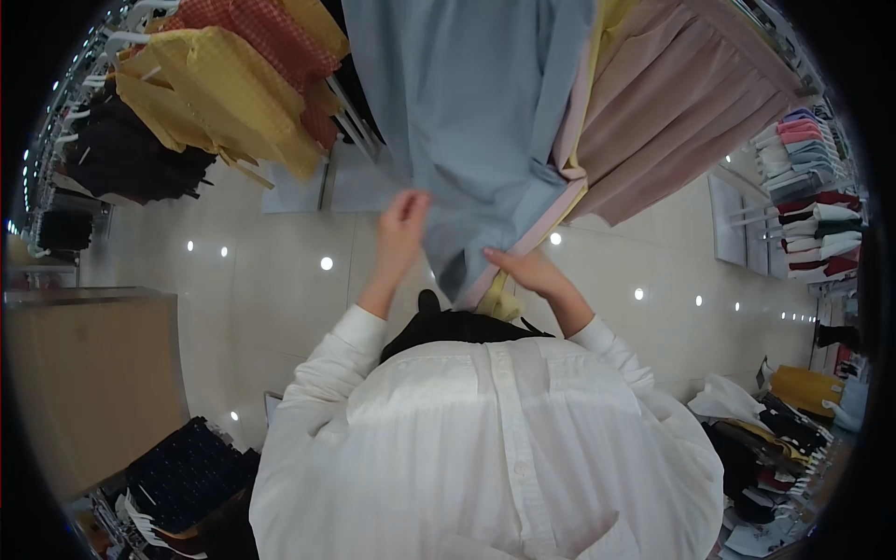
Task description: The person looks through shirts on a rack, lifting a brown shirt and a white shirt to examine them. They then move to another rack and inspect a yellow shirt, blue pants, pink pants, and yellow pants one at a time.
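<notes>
Light blue trousers [467, 103] hang at the top centre, with pink and yellow garments behind their right edge. My right hand [525, 269] grips the lower edge of the blue cloth, thumb on top, near the pink layer. Left of the cloth, my left hand [404, 219] is raised with its fingers curled together, slightly blurred; whether it holds any cloth cannot be made out. The bottom of the blue garment is bunched and blurred between the hands. A pink pleated garment [663, 103] hangs to the right.
Yellow tops [229, 93] and dark garments [131, 159] hang at the upper left. A wooden counter [93, 383] stands at the left. Racks of folded-over clothes [812, 224] line the right side. More clothes hang at both lower corners. Shiny tiled floor [271, 280] shows below.
</notes>
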### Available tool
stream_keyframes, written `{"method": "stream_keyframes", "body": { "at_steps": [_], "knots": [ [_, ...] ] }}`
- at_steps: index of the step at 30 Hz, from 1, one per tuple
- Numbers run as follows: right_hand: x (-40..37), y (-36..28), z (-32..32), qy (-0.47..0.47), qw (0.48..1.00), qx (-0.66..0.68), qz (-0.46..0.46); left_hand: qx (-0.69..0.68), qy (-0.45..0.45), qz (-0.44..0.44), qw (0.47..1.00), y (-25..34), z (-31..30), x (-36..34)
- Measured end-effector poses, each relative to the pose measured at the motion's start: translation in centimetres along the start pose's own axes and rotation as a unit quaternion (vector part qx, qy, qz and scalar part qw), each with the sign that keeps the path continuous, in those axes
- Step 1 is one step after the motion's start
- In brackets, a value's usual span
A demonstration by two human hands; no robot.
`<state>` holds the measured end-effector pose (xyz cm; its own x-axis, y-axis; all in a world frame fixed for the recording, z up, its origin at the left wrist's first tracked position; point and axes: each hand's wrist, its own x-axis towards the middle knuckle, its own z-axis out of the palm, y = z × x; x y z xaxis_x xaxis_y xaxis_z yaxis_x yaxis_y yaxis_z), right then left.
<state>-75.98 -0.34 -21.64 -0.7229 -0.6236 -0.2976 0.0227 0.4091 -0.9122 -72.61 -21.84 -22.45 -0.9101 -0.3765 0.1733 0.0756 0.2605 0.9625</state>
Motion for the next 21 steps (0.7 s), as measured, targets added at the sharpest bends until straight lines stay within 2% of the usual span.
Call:
{"method": "stream_keyframes", "body": {
  "at_steps": [2, 3, 4, 5, 7, 9, 11, 13, 14, 15, 16, 17, 18, 20, 21],
  "knots": [
    [-0.6, -4.0, -1.5, 0.024, 0.983, 0.180, -0.036, -0.021, 0.029, -0.026, 0.999, -1.9, -3.3, -0.2],
    [-0.7, -5.5, -2.1, 0.020, 0.983, 0.177, -0.035, -0.009, 0.021, -0.083, 0.996, -2.5, -4.7, -0.8],
    [-0.7, -6.8, -2.8, 0.018, 0.956, 0.287, -0.054, 0.002, 0.012, -0.140, 0.990, -3.1, -5.5, -1.7],
    [-0.7, -7.9, -3.3, 0.016, 0.917, 0.392, -0.071, -0.001, 0.018, -0.142, 0.990, -3.7, -6.0, -2.8],
    [-0.7, -9.8, -4.3, -0.002, 0.905, 0.417, -0.088, -0.030, -0.096, -0.274, 0.957, -4.3, -6.4, -5.1],
    [-0.7, -10.9, -5.1, -0.034, 0.880, 0.458, -0.122, -0.056, -0.085, -0.268, 0.958, -3.2, -4.8, -7.1],
    [-0.5, -10.2, -5.6, -0.041, 0.869, 0.482, -0.101, -0.070, -0.109, -0.237, 0.963, -2.9, -4.4, -7.9],
    [-0.5, -9.7, -6.0, -0.063, 0.834, 0.542, -0.079, -0.116, -0.078, -0.242, 0.960, -4.1, -4.2, -8.1],
    [-0.5, -9.5, -6.2, -0.072, 0.836, 0.538, -0.078, -0.160, -0.056, -0.246, 0.954, -4.7, -4.1, -8.0],
    [-0.5, -9.1, -6.4, -0.110, 0.812, 0.567, -0.086, -0.161, -0.048, -0.245, 0.955, -4.1, -3.8, -7.7],
    [-0.5, -8.9, -6.5, -0.146, 0.786, 0.594, -0.094, -0.243, -0.057, -0.274, 0.929, -3.0, -3.2, -7.0],
    [-0.5, -9.0, -6.5, -0.154, 0.786, 0.591, -0.093, -0.323, -0.067, -0.299, 0.895, -2.0, -2.6, -6.4],
    [-0.6, -9.3, -6.6, -0.153, 0.772, 0.613, -0.072, -0.324, -0.060, -0.296, 0.897, -1.4, -1.9, -5.7],
    [-1.0, -10.3, -6.7, -0.157, 0.757, 0.632, -0.051, -0.570, -0.057, -0.327, 0.752, -0.6, -0.9, -4.7],
    [-1.5, -11.2, -6.5, -0.120, 0.767, 0.630, -0.040, -0.570, -0.055, -0.325, 0.753, 0.0, -0.9, -4.7]
  ]
}}
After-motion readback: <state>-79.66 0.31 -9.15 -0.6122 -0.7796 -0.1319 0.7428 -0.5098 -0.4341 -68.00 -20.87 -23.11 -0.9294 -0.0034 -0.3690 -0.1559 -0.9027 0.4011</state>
